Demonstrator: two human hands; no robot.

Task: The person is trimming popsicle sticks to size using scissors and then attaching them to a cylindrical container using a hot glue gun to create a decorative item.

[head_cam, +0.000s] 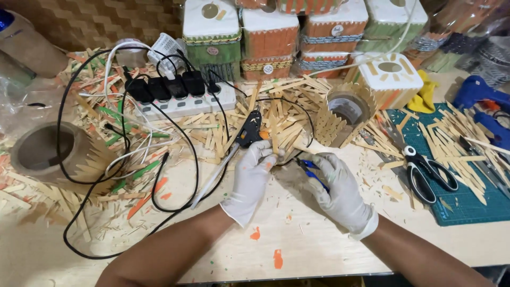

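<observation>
Both hands wear white gloves and meet at the middle of the wooden table. My left hand pinches a thin wooden stick by its lower end, right beside a black glue gun with an orange tip that lies on the table. In my right hand is a small blue-handled cutter, its jaws pointing toward the left fingertips. A heap of loose wooden sticks lies just beyond the hands.
A white power strip with black plugs and tangled cables lies at the back left. A stick-clad cardboard ring stands at the right of the heap, another ring at the far left. Scissors rest by a green cutting mat. Decorated boxes line the back.
</observation>
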